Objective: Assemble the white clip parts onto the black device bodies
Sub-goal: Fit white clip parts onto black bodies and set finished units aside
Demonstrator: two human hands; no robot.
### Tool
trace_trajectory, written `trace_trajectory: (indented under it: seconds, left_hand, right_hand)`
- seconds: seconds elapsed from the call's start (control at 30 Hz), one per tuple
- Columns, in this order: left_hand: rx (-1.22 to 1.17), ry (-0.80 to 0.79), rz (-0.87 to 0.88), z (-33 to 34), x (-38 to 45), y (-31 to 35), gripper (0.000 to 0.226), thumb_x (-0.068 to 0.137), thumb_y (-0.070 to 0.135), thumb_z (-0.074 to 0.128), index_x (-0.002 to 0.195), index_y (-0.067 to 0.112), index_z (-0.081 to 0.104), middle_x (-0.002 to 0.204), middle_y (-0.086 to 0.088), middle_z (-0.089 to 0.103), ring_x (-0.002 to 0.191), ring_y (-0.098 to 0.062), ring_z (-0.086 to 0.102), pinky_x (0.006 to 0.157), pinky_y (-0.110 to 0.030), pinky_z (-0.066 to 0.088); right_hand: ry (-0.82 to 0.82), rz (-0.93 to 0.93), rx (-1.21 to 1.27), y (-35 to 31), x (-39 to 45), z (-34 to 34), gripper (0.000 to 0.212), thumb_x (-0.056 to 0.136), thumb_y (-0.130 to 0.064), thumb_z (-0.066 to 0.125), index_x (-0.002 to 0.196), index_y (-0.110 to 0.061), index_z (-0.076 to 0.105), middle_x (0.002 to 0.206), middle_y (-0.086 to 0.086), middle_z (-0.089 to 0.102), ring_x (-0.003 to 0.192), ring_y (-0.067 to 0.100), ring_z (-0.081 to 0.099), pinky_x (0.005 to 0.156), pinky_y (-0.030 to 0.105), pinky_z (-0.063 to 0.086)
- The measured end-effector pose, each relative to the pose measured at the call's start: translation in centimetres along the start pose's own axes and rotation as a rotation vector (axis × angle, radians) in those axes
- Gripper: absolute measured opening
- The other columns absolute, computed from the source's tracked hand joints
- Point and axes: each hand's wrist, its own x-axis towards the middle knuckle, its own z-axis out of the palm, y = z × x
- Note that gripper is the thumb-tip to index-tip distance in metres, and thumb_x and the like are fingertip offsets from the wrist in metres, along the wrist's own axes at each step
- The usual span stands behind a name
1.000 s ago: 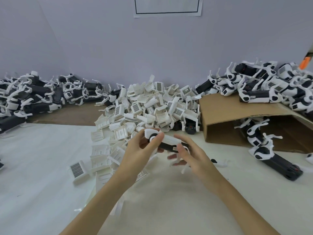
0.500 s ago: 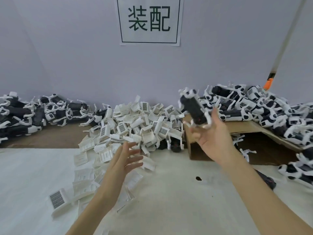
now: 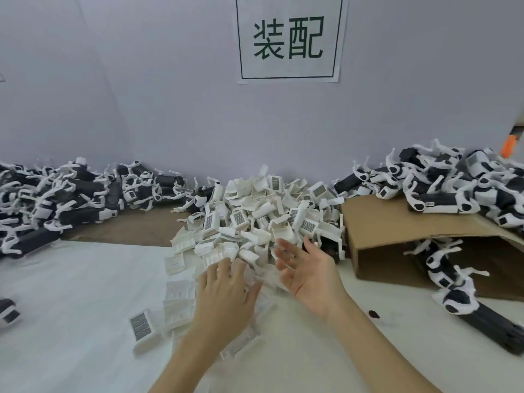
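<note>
A single head-worn wide-angle camera looked forward and slightly down across the desk [image 3: 71,293] toward the wall sign [image 3: 289,38] at upper centre. It sat close: both forearms entered from the bottom edge, and the wide lens bowed the piles toward the left and right frame edges.

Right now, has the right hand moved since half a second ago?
Yes. The right hand has come down and leftward from beside the cardboard box top to the near edge of the white clip pile, palm open, no longer holding a black device.
</note>
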Motion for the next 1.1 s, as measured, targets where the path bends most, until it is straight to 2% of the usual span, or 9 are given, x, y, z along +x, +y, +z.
trace_trajectory:
  seconds: [0.23,0.37,0.47,0.57,0.7,0.8,0.87,1.0,1.1]
  left_hand:
    - [-0.675,0.218,-0.176,-2.8,6.6,-3.8,0.021,0.107,0.042,0.053,0.099,0.029,0.067,0.100,0.014,0.068,0.092,-0.006,0.064,0.078,-0.030,0.049]
    - [-0.488,0.239,-0.249,-3.0,15.6,-7.8,0.026,0.108,0.034,0.052,0.120,0.014,0.064,0.104,-0.003,0.070,0.093,-0.019,0.066,0.083,-0.038,0.054]
    - [-0.247,0.162,-0.254,-1.9,21.7,-10.9,0.039,0.109,0.032,0.046,0.146,0.019,0.049,0.138,-0.025,0.054,0.124,-0.043,0.054,0.102,-0.051,0.050]
    - [-0.073,0.034,-0.190,-1.0,26.1,-13.3,0.056,0.109,0.026,0.045,0.163,0.028,0.031,0.165,-0.021,0.031,0.138,-0.051,0.045,0.111,-0.061,0.045]
    - [-0.062,0.088,-0.099,0.2,29.2,-14.5,0.061,0.101,0.011,0.058,0.158,0.021,0.041,0.117,-0.018,0.069,0.107,-0.041,0.063,0.088,-0.046,0.052]
    - [-0.023,0.194,-0.099,0.8,28.7,-14.4,0.058,0.095,0.012,0.065,0.150,0.024,0.051,0.082,-0.001,0.060,0.101,-0.036,0.063,0.086,-0.043,0.045]
    - [-0.077,0.213,-0.116,0.7,27.7,-14.2,0.057,0.094,0.015,0.069,0.147,0.031,0.055,0.082,0.003,0.061,0.101,-0.032,0.063,0.097,-0.048,0.045]
    - [-0.400,0.173,-0.151,-0.8,23.7,-14.8,0.059,0.089,0.010,0.077,0.142,0.032,0.061,0.101,0.001,0.073,0.080,-0.023,0.068,0.077,-0.043,0.060]
    - [-0.519,0.118,-0.203,-2.3,20.2,-15.5,0.059,0.090,0.014,0.079,0.141,0.033,0.059,0.095,-0.002,0.070,0.073,-0.016,0.062,0.065,-0.029,0.051]
  right_hand:
    - [-0.262,0.186,0.196,0.7,4.3,-1.1,0.059,0.094,-0.044,0.066,0.138,-0.005,0.064,0.118,0.016,0.067,0.082,0.021,0.070,0.042,0.020,0.049]
    - [-0.351,0.218,0.198,0.8,5.4,-2.0,0.070,0.085,-0.034,0.085,0.144,-0.007,0.060,0.123,0.017,0.066,0.083,0.021,0.071,0.043,0.017,0.048]
    - [-0.359,0.206,0.216,0.8,5.7,-1.9,0.070,0.087,-0.035,0.082,0.144,-0.002,0.059,0.119,0.021,0.066,0.080,0.025,0.071,0.046,0.024,0.054]
    - [-0.369,0.204,0.213,0.9,5.9,-2.0,0.064,0.093,-0.037,0.074,0.144,-0.001,0.059,0.118,0.021,0.065,0.081,0.026,0.071,0.046,0.028,0.056]
    - [-0.386,0.178,0.121,1.0,6.7,-2.5,0.063,0.096,-0.043,0.071,0.144,-0.004,0.059,0.117,0.016,0.068,0.083,0.021,0.070,0.044,0.022,0.051]
    - [-0.372,0.170,0.096,0.9,6.9,-2.7,0.061,0.098,-0.044,0.067,0.142,-0.003,0.061,0.117,0.016,0.068,0.083,0.021,0.069,0.046,0.022,0.050]
    - [-0.373,0.172,0.100,0.9,7.0,-2.8,0.060,0.098,-0.044,0.067,0.142,-0.003,0.062,0.116,0.016,0.068,0.083,0.021,0.069,0.046,0.022,0.050]
    - [-0.363,0.173,0.106,0.7,6.8,-2.8,0.063,0.093,-0.040,0.074,0.141,-0.002,0.062,0.115,0.018,0.069,0.084,0.023,0.069,0.045,0.023,0.049]
    - [-0.312,0.167,0.118,0.7,6.2,-2.4,0.063,0.091,-0.037,0.076,0.141,-0.001,0.062,0.116,0.019,0.068,0.081,0.023,0.069,0.044,0.022,0.048]
